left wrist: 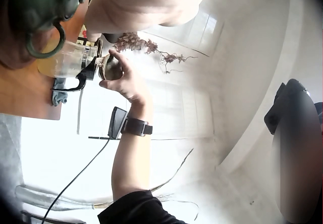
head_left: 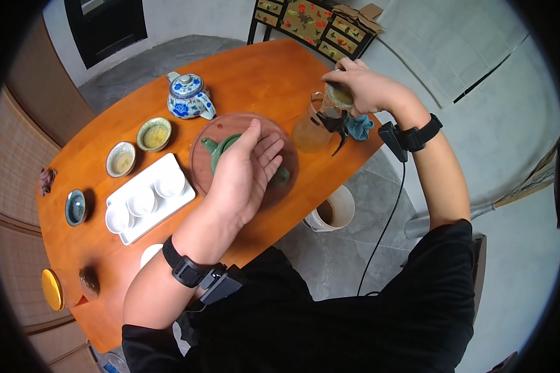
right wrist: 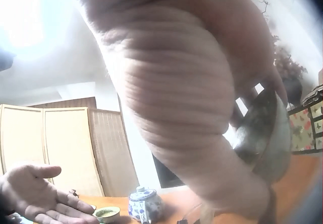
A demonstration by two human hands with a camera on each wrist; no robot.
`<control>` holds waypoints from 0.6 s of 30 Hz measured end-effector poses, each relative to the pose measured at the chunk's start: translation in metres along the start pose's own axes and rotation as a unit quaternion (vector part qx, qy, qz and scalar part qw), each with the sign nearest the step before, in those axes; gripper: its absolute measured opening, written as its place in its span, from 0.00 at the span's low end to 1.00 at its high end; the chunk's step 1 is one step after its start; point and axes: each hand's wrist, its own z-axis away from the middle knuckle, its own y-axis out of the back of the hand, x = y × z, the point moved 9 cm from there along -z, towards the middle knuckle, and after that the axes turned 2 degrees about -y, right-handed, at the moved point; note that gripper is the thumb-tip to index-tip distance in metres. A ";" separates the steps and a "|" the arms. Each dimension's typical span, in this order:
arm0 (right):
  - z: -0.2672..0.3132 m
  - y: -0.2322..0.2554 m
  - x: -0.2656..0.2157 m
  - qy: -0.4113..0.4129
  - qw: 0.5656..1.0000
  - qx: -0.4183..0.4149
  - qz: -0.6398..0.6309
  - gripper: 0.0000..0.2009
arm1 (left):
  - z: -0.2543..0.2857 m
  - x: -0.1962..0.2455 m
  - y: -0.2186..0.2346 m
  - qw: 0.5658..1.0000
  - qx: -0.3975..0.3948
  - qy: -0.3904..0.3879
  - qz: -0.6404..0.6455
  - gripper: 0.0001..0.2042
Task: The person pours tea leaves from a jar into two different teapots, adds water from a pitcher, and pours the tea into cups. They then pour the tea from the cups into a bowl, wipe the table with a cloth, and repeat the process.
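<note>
My right hand [head_left: 370, 90] grips a teacup [head_left: 340, 94] and tips it over the mouth of a glass pitcher [head_left: 310, 133]. The pitcher has a black handle and cloudy pale liquid inside. In the left wrist view, the same teacup [left wrist: 112, 68] lies sideways right at the pitcher's rim. My left hand [head_left: 242, 168] hovers palm up with its fingers extended, holding nothing. It partly hides a green teapot [head_left: 219, 151] on a round reddish-brown tray [head_left: 199, 166]. The teapot's ring handle [left wrist: 60, 39] shows in the left wrist view.
A blue-and-white teapot [head_left: 186, 102] stands at the back. Left of the round tray are two cups of yellowish liquid [head_left: 154, 133], a dark blue cup [head_left: 75, 208] and a white tray [head_left: 179, 208] with three white cups. A blue cloth [head_left: 359, 127] lies by the pitcher; a bucket [head_left: 342, 208] is on the floor.
</note>
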 end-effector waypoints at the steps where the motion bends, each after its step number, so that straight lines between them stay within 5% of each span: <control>1: 0.001 0.001 -0.002 0.006 1.000 0.012 0.011 0.46 | 0.001 0.000 0.001 1.000 -0.001 -0.001 0.000 0.35; 11: 0.009 0.001 -0.029 0.069 0.973 0.136 0.174 0.34 | 0.006 -0.002 0.010 1.000 0.011 -0.009 0.009 0.33; 18: 0.026 0.004 -0.049 0.125 0.911 0.261 0.293 0.20 | 0.010 0.001 0.011 0.999 0.020 -0.018 0.021 0.30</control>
